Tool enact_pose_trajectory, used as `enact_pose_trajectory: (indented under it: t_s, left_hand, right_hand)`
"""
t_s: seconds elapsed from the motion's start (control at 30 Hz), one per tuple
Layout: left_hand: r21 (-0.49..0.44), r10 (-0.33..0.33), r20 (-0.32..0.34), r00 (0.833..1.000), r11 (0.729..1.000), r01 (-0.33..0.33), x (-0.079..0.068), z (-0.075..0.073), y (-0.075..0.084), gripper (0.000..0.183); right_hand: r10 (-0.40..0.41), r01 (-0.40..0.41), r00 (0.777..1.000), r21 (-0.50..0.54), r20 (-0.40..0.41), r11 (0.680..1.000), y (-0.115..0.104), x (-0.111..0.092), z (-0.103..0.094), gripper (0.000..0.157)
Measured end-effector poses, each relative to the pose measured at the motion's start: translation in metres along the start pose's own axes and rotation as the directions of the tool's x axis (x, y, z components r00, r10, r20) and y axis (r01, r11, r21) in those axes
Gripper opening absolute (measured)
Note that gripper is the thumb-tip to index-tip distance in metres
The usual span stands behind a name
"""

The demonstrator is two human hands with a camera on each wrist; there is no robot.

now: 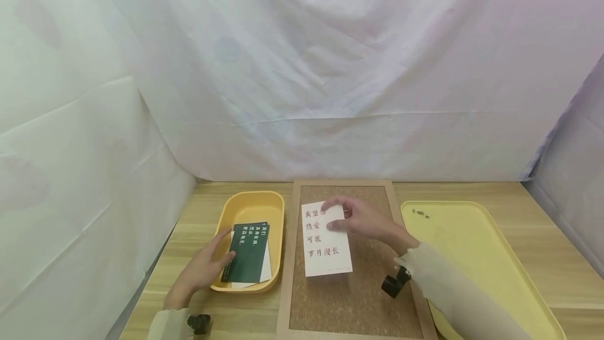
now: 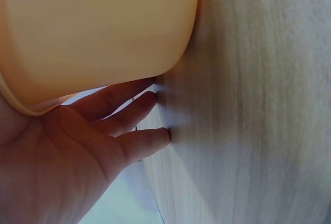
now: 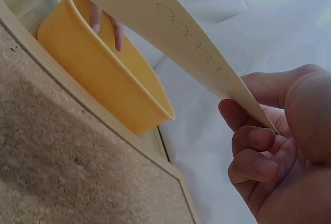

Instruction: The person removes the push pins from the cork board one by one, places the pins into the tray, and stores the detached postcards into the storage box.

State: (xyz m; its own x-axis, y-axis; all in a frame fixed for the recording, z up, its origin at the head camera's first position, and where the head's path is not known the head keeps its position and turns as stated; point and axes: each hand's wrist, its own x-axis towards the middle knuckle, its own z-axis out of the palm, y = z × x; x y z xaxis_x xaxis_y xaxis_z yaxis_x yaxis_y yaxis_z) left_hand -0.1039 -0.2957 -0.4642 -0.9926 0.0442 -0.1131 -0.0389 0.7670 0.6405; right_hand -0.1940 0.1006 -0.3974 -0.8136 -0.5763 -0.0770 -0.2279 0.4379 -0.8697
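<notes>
A white postcard [image 1: 325, 264] with red handwritten characters is pinched at its upper right edge by my right hand [image 1: 362, 219], above a wood-framed cork board [image 1: 360, 298]. Its back, with a row of printed circles, faces the right wrist camera. My left hand [image 1: 200, 271] straddles the near left rim of a yellow plastic basin [image 1: 255, 199]. Its thumb and forefinger lie inside by the cards; the other fingers [image 2: 139, 144] extend loosely outside, tips at the tabletop. In the basin, a dark green card [image 1: 246, 264] with white characters covers parts of other cards.
A pale yellow tray [image 1: 486, 277] stands right of the board, with several small dark items [image 1: 420, 213] at its far left corner. White cloth [image 1: 292, 67] hangs behind and along the sides of the wooden table [image 1: 203, 209].
</notes>
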Motion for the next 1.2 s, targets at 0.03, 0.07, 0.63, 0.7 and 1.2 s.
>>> enact_pose_trajectory:
  t_s: [0.03,0.07,0.63,0.7,1.2]
  left_hand:
    - [-0.002,-0.004,0.001,1.0,1.0,0.004,0.0,0.0,0.0,0.066]
    - [-0.002,-0.009,0.003,1.0,1.0,0.009,0.0,0.0,0.0,0.066]
    - [-0.007,-0.037,0.011,0.999,0.999,0.037,-0.001,-0.001,0.0,0.066]
    - [-0.006,-0.034,0.011,0.999,0.999,0.034,-0.001,-0.002,-0.001,0.066]
    - [-0.017,-0.023,-0.006,1.0,1.0,0.023,-0.001,0.0,0.0,0.065]
  right_hand:
    - [0.004,-0.004,1.0,-0.003,-0.004,1.0,-0.002,0.002,0.001,0.037]
    - [0.008,-0.008,1.0,0.004,-0.004,1.0,-0.003,0.003,0.002,0.037]
    - [-0.015,0.014,1.0,0.061,0.005,0.998,-0.031,0.036,0.021,0.033]
    - [-0.023,0.022,1.0,0.06,0.002,0.998,-0.035,0.04,0.025,0.032]
    - [-0.053,0.05,0.998,0.095,0.027,0.994,-0.045,0.059,0.045,0.034]
